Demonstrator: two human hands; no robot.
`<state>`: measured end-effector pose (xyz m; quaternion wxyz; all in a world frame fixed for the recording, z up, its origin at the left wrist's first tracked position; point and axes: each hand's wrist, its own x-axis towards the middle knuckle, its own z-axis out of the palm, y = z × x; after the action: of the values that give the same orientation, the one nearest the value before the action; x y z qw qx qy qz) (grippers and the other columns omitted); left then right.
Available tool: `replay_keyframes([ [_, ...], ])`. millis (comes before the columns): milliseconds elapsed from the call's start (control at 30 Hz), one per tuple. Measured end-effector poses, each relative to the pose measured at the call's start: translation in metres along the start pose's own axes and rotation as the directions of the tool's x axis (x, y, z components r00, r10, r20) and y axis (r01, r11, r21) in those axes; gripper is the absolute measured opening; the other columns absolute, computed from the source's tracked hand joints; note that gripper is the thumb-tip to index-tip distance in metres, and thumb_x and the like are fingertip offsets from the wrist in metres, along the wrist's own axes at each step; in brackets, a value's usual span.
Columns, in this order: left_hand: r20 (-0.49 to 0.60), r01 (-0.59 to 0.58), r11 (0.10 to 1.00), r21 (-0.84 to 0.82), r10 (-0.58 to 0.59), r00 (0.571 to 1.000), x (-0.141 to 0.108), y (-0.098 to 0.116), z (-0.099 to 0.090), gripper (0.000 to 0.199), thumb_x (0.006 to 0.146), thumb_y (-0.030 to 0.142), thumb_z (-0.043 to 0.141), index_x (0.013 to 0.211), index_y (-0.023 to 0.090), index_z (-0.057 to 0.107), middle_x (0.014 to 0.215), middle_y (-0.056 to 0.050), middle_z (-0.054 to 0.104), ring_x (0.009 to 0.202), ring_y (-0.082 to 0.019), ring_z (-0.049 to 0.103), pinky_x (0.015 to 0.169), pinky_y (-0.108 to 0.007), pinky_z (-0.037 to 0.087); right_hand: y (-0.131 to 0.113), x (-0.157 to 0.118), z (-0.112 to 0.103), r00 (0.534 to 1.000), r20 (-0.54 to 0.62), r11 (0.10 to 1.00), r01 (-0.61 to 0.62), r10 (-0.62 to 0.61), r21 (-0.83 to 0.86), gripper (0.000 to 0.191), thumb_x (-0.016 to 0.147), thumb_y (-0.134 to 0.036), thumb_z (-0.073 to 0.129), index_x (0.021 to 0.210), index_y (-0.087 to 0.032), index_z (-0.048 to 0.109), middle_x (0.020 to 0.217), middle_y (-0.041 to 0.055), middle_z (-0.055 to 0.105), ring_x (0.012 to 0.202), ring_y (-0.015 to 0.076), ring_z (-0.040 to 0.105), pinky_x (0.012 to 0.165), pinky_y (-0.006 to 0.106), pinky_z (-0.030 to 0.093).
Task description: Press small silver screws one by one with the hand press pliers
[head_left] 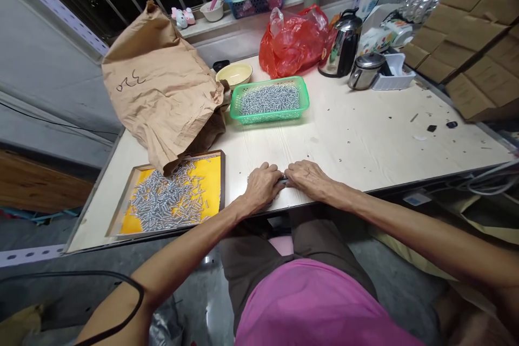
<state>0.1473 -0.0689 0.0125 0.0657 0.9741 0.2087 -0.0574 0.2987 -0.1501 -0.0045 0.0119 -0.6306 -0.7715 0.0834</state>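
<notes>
At the table's front edge, my left hand (264, 186) and my right hand (307, 178) are close together, backs up and fingers curled inward in a pinch. A thin grey metal piece (283, 179) shows between the fingertips; most of it is hidden, so I cannot tell its exact kind. Left of my hands lies a shallow tray (223, 184) with a yellow bottom, strewn with small shiny cylindrical metal pieces (162, 201). Farther back, a green plastic basket (270, 117) holds many similar silvery pieces (271, 99).
A large brown paper bag (162, 81) leans over the tray's back edge. Behind the basket are a cream bowl (235, 74), a red plastic bag (294, 43), a kettle (343, 46) and a metal pot (366, 71). Cardboard (466, 38) stands right; small scraps dot the white table (344, 124).
</notes>
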Motion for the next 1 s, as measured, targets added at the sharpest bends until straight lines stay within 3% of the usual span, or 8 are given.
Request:
replay_keyframes([
  [167,-0.033,0.013,1.0,-0.016,-0.013,0.999,-0.005,-0.003,0.0,0.025,0.085,0.037,0.056,0.103,0.021,0.062,0.094,-0.006,0.061,0.092,-0.023,0.051,0.073,-0.033,0.046,0.004,-0.005,-0.004,0.998,-0.054,1.0,-0.011,0.012,0.01,0.025,0.088,-0.038,0.055,0.094,-0.015,0.062,0.092,0.0094,0.061,0.086,0.0202,0.054,0.074,0.03,0.034],
  [300,-0.191,0.041,0.995,-0.094,-0.058,0.98,-0.025,0.006,0.016,0.04,0.086,0.033,0.056,0.123,0.02,0.05,0.123,-0.01,0.056,0.112,-0.025,0.049,0.09,-0.04,0.046,0.012,-0.011,-0.014,0.997,-0.075,0.999,0.022,-0.018,0.049,0.046,0.084,-0.055,0.054,0.104,-0.015,0.062,0.096,0.0104,0.06,0.09,0.0223,0.052,0.076,0.031,0.036],
  [400,-0.3,0.028,0.985,-0.172,-0.08,0.951,-0.04,0.025,0.034,0.037,0.09,0.028,0.05,0.126,0.018,0.049,0.138,-0.011,0.046,0.129,-0.027,0.039,0.102,-0.044,0.039,0.017,-0.008,-0.015,0.998,-0.064,0.999,-0.006,0.009,0.038,0.035,0.092,-0.043,0.046,0.103,-0.015,0.063,0.097,0.0106,0.06,0.09,0.0202,0.052,0.076,0.03,0.036],
  [500,-0.321,-0.02,0.967,-0.255,-0.065,0.945,-0.049,0.044,0.045,0.037,0.091,0.035,0.047,0.125,0.02,0.05,0.134,-0.01,0.051,0.131,-0.027,0.038,0.108,-0.049,0.033,0.023,0.006,-0.013,0.995,-0.083,0.998,-0.053,0.05,-0.034,0.025,0.093,-0.03,0.045,0.093,-0.016,0.064,0.097,0.0103,0.061,0.091,0.02,0.05,0.076,0.031,0.033],
  [667,-0.325,0.005,0.944,-0.33,-0.119,0.938,-0.049,0.057,0.048,0.043,0.089,0.045,0.047,0.123,0.018,0.052,0.126,-0.01,0.058,0.127,-0.028,0.044,0.11,-0.053,0.026,0.031,0.035,-0.019,0.982,-0.145,0.989,-0.134,0.123,-0.069,0.021,0.091,-0.032,0.05,0.087,-0.018,0.066,0.094,0.0081,0.063,0.093,0.0223,0.049,0.078,0.035,0.029],
  [767,-0.329,-0.009,0.945,-0.327,-0.105,0.938,-0.052,0.059,0.046,0.046,0.089,0.045,0.049,0.126,0.017,0.05,0.131,-0.011,0.055,0.131,-0.029,0.039,0.11,-0.052,0.027,0.018,0.034,-0.024,0.974,-0.18,0.989,-0.144,0.135,-0.038,0.02,0.091,-0.027,0.048,0.092,-0.017,0.065,0.096,0.0096,0.062,0.094,0.0224,0.049,0.076,0.033,0.031],
  [867,-0.341,-0.038,0.942,-0.334,-0.083,0.936,-0.067,0.059,0.043,0.046,0.089,0.041,0.05,0.129,0.018,0.048,0.138,-0.011,0.048,0.135,-0.026,0.032,0.11,-0.048,0.029,-0.011,0.017,-0.02,0.979,-0.202,0.999,-0.022,0.032,0.049,0.025,0.094,-0.029,0.043,0.093,-0.016,0.064,0.094,0.0092,0.061,0.09,0.0203,0.049,0.076,0.031,0.033],
  [1000,-0.419,0.062,0.92,-0.388,-0.236,0.877,-0.104,0.044,0.032,0.027,0.092,0.029,0.046,0.115,0.022,0.06,0.122,-0.007,0.06,0.123,-0.02,0.046,0.105,-0.041,0.036,-0.046,-0.009,0.002,0.982,-0.186,0.992,0.048,-0.025,0.117,0.026,0.095,-0.029,0.041,0.092,-0.017,0.064,0.087,0.0081,0.059,0.086,0.0199,0.05,0.075,0.031,0.035],
])
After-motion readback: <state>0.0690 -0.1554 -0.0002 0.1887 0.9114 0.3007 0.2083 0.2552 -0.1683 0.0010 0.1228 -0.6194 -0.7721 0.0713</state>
